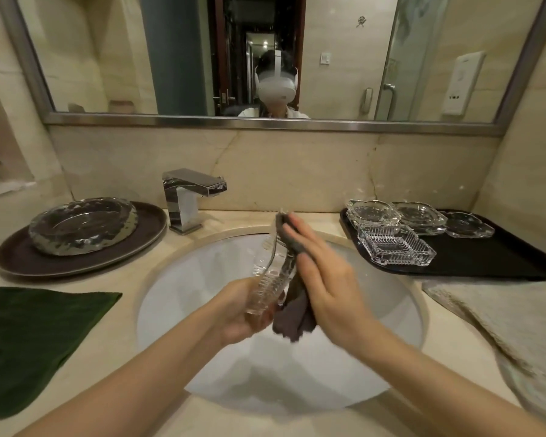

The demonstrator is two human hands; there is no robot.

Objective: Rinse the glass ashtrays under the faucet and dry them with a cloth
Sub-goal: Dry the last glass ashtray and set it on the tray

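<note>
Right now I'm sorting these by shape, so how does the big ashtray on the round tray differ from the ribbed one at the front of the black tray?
The big ashtray is rounded, with an irregular rim; the ribbed ashtray is rectangular with ridged sides. The big one is much larger and sits alone on the round brown tray; the ribbed one shares the black tray with three others. Both are clear glass, lying upright.

No readable text, labels, brands or numbers anywhere; small wall mark in mirror (361, 21) illegible.
</note>
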